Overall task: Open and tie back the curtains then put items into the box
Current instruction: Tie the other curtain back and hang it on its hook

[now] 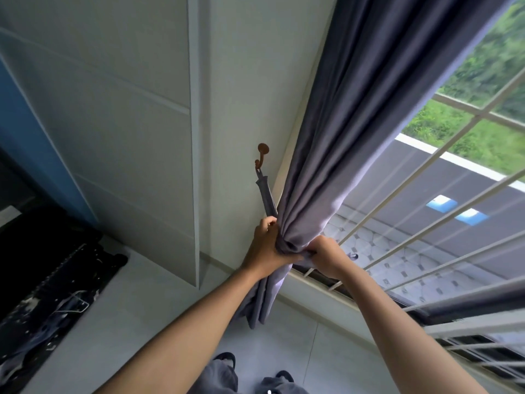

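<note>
We squeeze the gray curtain (326, 155) between our two hands. Our left hand (265, 248) and right hand (326, 257) curl tight around the bunched cloth, fingers closed.

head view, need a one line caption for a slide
Left hand and right hand gather the grey curtain beside the tieback hanging from a wall hook.

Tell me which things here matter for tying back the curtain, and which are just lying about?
In use:
- curtain, bunched by left hand and right hand
- tieback strap
- wall hook

Just there:
- window bars
- dark clutter on floor
- wall panels
</note>
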`<state>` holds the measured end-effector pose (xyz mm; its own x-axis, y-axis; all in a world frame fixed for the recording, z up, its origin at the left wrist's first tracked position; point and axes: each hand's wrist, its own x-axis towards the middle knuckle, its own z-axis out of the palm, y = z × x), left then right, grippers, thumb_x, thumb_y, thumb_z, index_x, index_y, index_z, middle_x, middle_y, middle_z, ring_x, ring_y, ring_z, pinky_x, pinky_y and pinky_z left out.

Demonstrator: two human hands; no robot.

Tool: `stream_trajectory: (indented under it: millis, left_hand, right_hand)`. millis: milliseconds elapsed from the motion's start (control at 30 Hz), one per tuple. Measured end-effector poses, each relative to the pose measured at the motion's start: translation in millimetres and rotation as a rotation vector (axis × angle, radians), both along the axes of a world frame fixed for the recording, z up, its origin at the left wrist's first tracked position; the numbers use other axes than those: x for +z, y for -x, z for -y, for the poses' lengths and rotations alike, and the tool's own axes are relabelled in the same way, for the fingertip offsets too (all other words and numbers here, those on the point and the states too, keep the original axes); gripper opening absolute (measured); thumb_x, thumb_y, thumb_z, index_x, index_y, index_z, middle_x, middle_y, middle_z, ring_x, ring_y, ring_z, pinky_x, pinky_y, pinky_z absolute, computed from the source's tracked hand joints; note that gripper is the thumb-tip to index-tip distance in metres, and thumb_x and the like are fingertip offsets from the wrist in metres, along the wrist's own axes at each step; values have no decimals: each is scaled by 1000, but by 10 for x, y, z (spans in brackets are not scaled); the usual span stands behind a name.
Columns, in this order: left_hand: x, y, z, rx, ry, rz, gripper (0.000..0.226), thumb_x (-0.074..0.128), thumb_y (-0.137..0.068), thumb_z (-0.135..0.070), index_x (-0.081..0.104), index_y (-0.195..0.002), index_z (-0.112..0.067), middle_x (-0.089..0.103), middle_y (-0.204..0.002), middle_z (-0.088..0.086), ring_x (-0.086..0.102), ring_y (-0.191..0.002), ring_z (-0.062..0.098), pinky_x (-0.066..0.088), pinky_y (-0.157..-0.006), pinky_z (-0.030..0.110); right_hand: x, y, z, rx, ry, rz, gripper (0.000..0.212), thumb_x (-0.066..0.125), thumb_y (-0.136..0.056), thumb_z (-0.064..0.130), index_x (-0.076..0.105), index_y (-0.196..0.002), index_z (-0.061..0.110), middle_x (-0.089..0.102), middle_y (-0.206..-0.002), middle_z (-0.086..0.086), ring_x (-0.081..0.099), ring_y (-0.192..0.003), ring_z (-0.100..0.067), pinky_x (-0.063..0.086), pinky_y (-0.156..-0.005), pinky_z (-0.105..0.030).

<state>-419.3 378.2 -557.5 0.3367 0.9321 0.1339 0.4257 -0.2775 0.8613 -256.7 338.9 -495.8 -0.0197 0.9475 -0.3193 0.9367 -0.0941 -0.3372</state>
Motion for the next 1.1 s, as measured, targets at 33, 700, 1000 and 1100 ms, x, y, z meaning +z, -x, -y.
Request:
stream_trajectory:
  millis: [33,700,1000,1100]
  left_hand:
    - [-28,-40,-20,2,24,17,80,81,-42,-73,54,-104,-31,51,-112,-6,52,-104,3,45,-83,14]
    - [-11,-212,-197,204,57,130,28,67,-72,-41,44,-72,-27,58,-79,3,62,-74,24,46,-55,28]
    - [90,-180,-132,24,11,140,21,69,-82,-30,52,-75,-19,53,-75,-8,57,-74,11,43,-60,24]
    - [144,-64,-108,-32,67,199,15,65,-83,-23,53,-78,-15,55,-76,0,59,-73,16,47,-61,26]
  right_hand:
    - [17,-9,-7,17,-2,8,10,60,-81,16,62,-73,21,60,-69,-3,42,-62,-18,46,-56,-30]
    - [268,-146,66,103,-69,-38,6,52,-68,16,47,-64,14,37,-65,-12,19,-67,-12,25,-53,-27]
    - [319,-225,-309,15,-246,307,18,58,-89,45,68,-97,32,66,-90,1,54,-94,-28,30,-69,-33]
    - [218,-9,-362,8,-309,364,13,60,-83,36,60,-92,26,60,-97,4,47,-103,-26,28,-72,-34]
